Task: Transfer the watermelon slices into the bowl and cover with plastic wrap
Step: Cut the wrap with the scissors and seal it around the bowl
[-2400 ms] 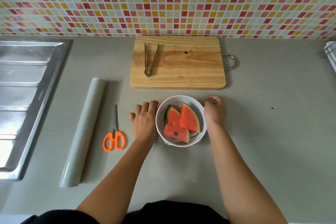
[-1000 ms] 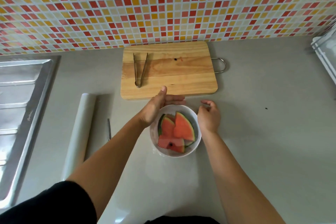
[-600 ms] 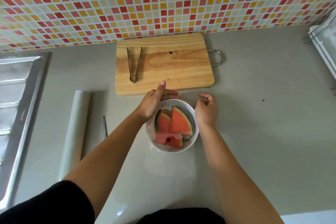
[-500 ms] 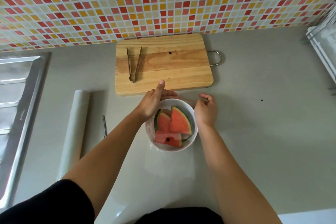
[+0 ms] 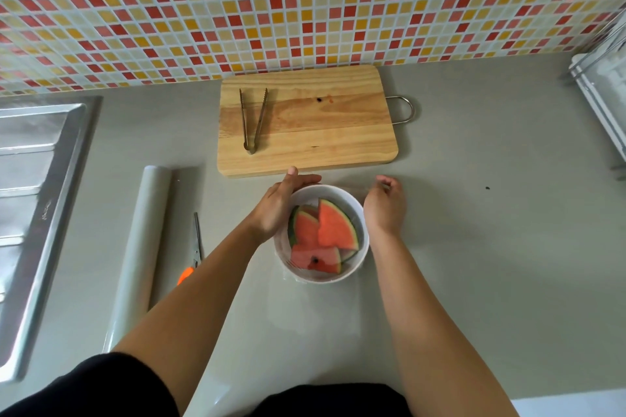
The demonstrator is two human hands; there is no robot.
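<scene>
A white bowl (image 5: 361, 247) stands on the grey counter in front of the cutting board and holds several watermelon slices (image 5: 333, 225). A clear sheet of plastic wrap (image 5: 311, 310) lies over the bowl and trails onto the counter toward me. My left hand (image 5: 276, 210) rests on the bowl's far-left rim, fingers stretched along the far side, thumb up. My right hand (image 5: 384, 206) sits just right of the bowl, its curled fingers pinching the wrap's far edge.
A wooden cutting board (image 5: 321, 135) with metal tongs (image 5: 252, 120) lies behind the bowl. The plastic wrap roll (image 5: 142, 247) and orange-handled scissors (image 5: 196, 247) lie to the left, a steel sink (image 5: 30, 196) beyond them. A white rack (image 5: 606, 95) stands far right.
My left hand has slid from the bowl's left side up around to its far-left rim. The right hand has stayed beside the bowl. In the last half second hardly anything moved.
</scene>
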